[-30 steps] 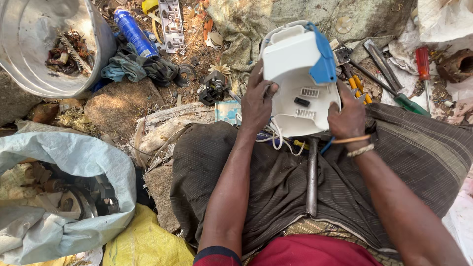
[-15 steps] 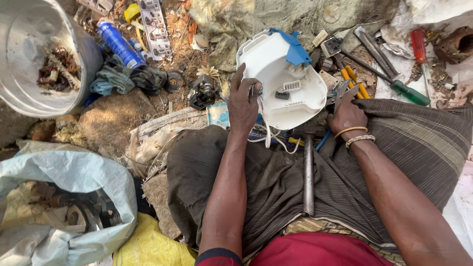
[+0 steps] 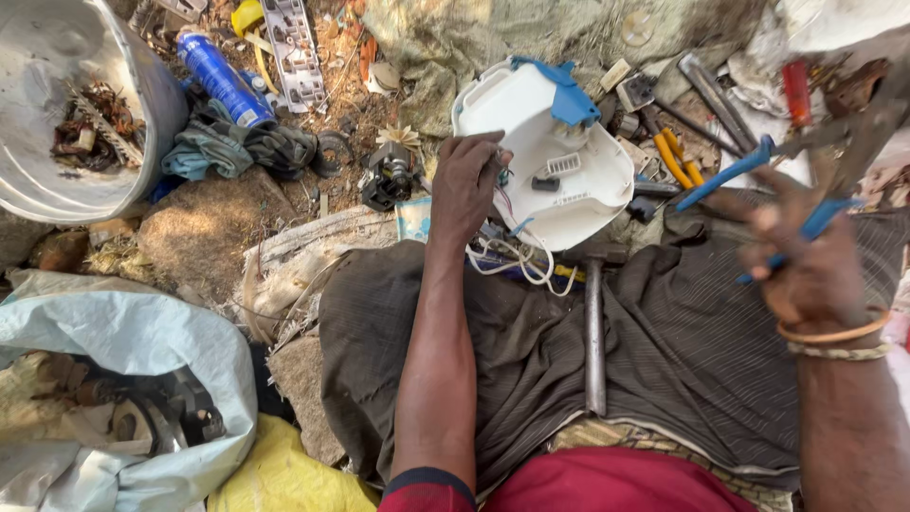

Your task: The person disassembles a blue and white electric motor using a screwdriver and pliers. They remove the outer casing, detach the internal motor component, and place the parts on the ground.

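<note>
The left hand (image 3: 464,185) is clamped on the near edge of a rounded white plastic housing (image 3: 531,161) with a blue clip, its loose wires trailing below the fingers; the right hand (image 3: 806,265), blurred, is closed around blue-handled pliers (image 3: 749,161); a steel hammer (image 3: 594,332) lies between the forearms on ribbed dark cloth (image 3: 701,351).
</note>
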Tool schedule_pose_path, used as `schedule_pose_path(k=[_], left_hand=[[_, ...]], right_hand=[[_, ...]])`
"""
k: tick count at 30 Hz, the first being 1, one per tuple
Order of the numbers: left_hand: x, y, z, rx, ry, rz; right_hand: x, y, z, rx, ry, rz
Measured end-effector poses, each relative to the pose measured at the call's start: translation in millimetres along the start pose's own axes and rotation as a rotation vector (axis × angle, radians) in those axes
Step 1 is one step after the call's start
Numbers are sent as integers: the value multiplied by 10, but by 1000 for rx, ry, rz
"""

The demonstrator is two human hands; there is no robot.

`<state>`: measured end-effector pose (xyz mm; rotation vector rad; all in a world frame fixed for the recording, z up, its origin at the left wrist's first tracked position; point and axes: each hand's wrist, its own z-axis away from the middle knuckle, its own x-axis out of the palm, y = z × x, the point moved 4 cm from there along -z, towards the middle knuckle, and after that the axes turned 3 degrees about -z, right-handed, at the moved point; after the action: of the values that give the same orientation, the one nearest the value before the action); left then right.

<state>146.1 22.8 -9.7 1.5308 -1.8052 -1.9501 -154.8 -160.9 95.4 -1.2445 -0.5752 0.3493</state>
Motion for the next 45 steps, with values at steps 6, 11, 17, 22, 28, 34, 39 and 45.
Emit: schedule_pose_path(k=[6, 11, 17, 22, 28, 34, 39, 45], left_hand=[[-45, 35, 28, 21, -65, 55], [69, -50, 24, -88, -240, 117], [144, -70, 51, -177, -216, 247], [155, -78, 54, -132, -193, 272], [185, -110, 52, -125, -159, 226], [296, -140, 68, -212, -188, 277], [275, -139, 69, -282, -175, 366], [31, 10, 130, -107, -273, 444]], right_hand=[[288, 547, 341, 440, -426, -256], [515, 593, 561, 472, -653, -311], [506, 404, 55, -106, -446, 1926], [825, 484, -270, -85, -628, 2237], [1024, 549, -372, -77, -688, 2130], [904, 694, -495, -14, -756, 2109], [749, 769, -610, 41, -786, 2099], [477, 651, -483, -55, -597, 2065]])
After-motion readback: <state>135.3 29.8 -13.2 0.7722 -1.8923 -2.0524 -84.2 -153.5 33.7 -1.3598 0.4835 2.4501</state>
